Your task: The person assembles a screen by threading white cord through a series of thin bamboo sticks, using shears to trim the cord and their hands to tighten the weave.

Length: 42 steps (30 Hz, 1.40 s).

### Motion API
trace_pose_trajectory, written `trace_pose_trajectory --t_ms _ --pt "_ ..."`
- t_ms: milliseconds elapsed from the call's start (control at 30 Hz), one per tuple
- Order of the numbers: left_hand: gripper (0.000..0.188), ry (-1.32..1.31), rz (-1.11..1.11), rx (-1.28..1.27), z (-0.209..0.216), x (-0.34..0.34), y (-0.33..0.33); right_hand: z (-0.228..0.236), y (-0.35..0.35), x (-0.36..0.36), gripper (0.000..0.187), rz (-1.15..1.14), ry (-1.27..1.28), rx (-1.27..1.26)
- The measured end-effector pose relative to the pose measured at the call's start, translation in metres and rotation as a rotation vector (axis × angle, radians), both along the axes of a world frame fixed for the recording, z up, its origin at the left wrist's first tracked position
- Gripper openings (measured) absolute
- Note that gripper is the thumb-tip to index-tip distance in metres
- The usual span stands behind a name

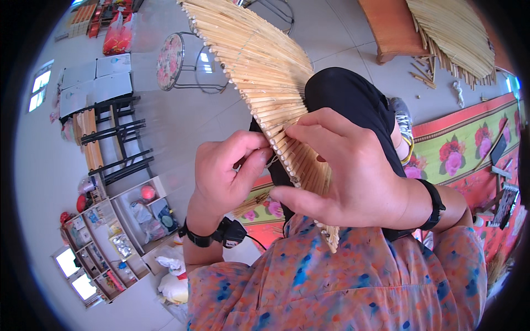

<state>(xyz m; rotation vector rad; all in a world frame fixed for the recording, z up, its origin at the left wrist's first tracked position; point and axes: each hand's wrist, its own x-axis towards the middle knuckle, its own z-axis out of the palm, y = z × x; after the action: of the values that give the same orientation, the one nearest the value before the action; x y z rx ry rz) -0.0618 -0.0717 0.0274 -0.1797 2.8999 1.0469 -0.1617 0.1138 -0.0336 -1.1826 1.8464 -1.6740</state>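
Note:
A fan-shaped mat of pale plant stalks (259, 71), laid side by side and bound together, slants from the top of the view down to my lap. At its left edge my left hand (223, 168) is closed, thumb and forefinger pinched against the stalk ends. A short light strand (271, 160) shows beside that thumb. My right hand (359, 171) reaches over the mat's right side and grips it, forefinger bent onto the stalks and thumb stretched across the lower part. Its other fingertips are partly hidden. The mat's narrow lower end (331, 240) rests against my patterned shirt.
A second stalk mat (458, 33) leans by an orange wooden bench (395, 27), with loose stalk pieces (424, 74) on the floor. A round flowered stool (170, 60) stands at left, above a shelf unit (105, 243). Flowered cloth (452, 149) lies at right.

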Motion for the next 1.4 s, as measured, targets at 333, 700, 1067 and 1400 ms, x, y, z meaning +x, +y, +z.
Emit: trace_pose_trajectory --t_ms 333,700,1067,1400 --pt "0.009 0.12 -0.069 0.227 -0.012 -0.003 -0.01 0.036 -0.018 0.016 0.026 -0.137 0.203 0.38" --pt "0.009 0.359 -0.141 0.33 -0.034 0.011 -0.022 0.045 -0.03 0.03 0.013 -0.175 0.232 0.387" --pt "0.012 0.36 -0.035 0.326 -0.05 0.055 -0.044 0.053 -0.029 0.029 0.021 -0.284 0.12 0.536" --pt "0.022 0.532 0.063 0.093 -0.063 0.045 -0.03 0.051 -0.031 0.038 0.018 -0.364 -0.113 0.504"
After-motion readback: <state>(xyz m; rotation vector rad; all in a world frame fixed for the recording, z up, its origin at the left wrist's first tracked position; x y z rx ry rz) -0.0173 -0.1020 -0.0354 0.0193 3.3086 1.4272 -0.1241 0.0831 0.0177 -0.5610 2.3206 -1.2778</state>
